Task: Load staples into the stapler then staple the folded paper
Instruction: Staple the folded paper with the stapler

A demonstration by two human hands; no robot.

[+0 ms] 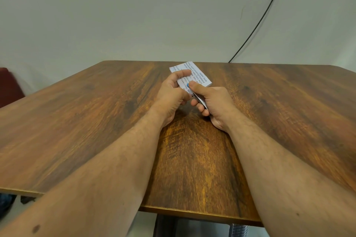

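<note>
Presently my left hand pinches the folded paper just above the table, while my right hand grips the stapler, its blue nose at the paper's near edge. Advice: seat the edge fully in the mouth, hold the paper flat, then squeeze firmly once.
</note>
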